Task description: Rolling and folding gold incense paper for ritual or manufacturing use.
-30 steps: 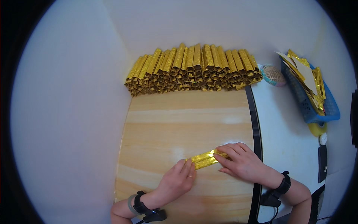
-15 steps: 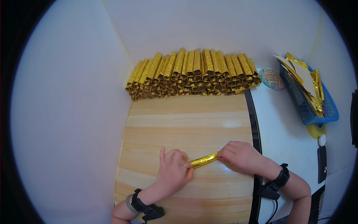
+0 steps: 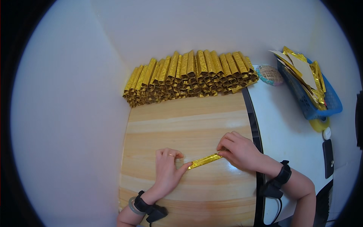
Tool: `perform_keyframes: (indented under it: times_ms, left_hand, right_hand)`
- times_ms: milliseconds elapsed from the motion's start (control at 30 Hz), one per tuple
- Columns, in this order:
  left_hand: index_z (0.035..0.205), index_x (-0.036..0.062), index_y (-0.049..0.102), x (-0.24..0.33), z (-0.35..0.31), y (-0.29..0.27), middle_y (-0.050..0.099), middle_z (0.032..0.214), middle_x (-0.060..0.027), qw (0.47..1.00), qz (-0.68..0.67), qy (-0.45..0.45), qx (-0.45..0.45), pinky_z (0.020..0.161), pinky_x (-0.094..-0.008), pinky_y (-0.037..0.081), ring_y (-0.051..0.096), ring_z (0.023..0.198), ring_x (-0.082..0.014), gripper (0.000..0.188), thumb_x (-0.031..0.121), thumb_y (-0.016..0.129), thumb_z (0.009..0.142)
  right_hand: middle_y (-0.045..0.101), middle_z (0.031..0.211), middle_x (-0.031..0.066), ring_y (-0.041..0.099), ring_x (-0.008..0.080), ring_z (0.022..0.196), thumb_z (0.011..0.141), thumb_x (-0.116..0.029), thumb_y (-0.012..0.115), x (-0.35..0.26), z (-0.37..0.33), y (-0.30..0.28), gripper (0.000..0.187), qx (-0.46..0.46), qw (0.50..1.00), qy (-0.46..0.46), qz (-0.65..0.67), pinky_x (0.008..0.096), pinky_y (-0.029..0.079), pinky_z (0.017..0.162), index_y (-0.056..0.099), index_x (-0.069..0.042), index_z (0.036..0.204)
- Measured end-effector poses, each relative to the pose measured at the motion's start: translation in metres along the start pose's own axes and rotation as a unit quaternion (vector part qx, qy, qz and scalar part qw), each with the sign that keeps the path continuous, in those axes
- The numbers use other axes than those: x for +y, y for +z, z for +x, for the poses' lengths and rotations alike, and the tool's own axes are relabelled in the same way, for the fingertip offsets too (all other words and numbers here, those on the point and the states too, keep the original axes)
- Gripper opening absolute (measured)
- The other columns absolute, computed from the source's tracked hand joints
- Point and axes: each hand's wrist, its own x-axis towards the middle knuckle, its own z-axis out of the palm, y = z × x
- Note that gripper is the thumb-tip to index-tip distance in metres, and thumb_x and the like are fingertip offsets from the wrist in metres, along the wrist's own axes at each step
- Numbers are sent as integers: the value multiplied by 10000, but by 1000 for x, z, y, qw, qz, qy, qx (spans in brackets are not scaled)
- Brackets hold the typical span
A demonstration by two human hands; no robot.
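Note:
A narrow gold foil paper tube [image 3: 204, 161] lies slantwise low over the wooden tabletop, its right end farther from me. My right hand [image 3: 242, 152] pinches that right end between thumb and fingertips. At the other end, the thumb of my left hand [image 3: 167, 166] touches the tube, while its curled fingers stand apart from the thumb with a gap between. Whether the tube is flat or hollow along its length, I cannot tell. Against the back wall rises a stacked pile of gold paper tubes [image 3: 185, 72], their open ends facing me.
Right of the wooden tabletop [image 3: 181, 125] runs a dark edge strip, then a white surface [image 3: 274, 117]. On it stand a small woven basket [image 3: 269, 74], a blue plastic basket [image 3: 308, 109] with gold sheets, a yellow tape roll [image 3: 319, 124] and a black phone-like object [image 3: 328, 159]. Walls close off left and back.
My left fingers have come off the tube and spread from the thumb. My right hand has shifted slightly up and left. The whole view has turned a little.

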Motion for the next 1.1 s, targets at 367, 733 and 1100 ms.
perform_keyframes:
  times_ms: [367,733,1100]
  left_hand:
    - [909,85,681,-8,-2,-3,621,925,-36,985,-151,8,-85,876,-349,422,499,981,-237,193,77,775,740]
    - [808,70,662,5,1,1,618,837,-68,989,-58,135,19,687,-339,483,581,802,-259,143,-1,741,713]
    - [993,91,722,10,-1,-2,580,845,-47,988,-87,81,-99,716,-303,460,533,814,-212,248,35,750,753]
  right_hand:
    - [571,898,76,555,282,917,816,-123,681,10,-3,-9,112,-37,997,-27,69,384,473,784,614,-75,892]
    - [581,884,57,589,267,878,791,-117,680,8,2,-4,112,-18,998,-18,51,384,489,720,612,-88,875]
    - [577,862,25,573,207,869,777,-148,667,14,0,-6,166,-26,984,-165,-57,329,481,732,682,-128,942]
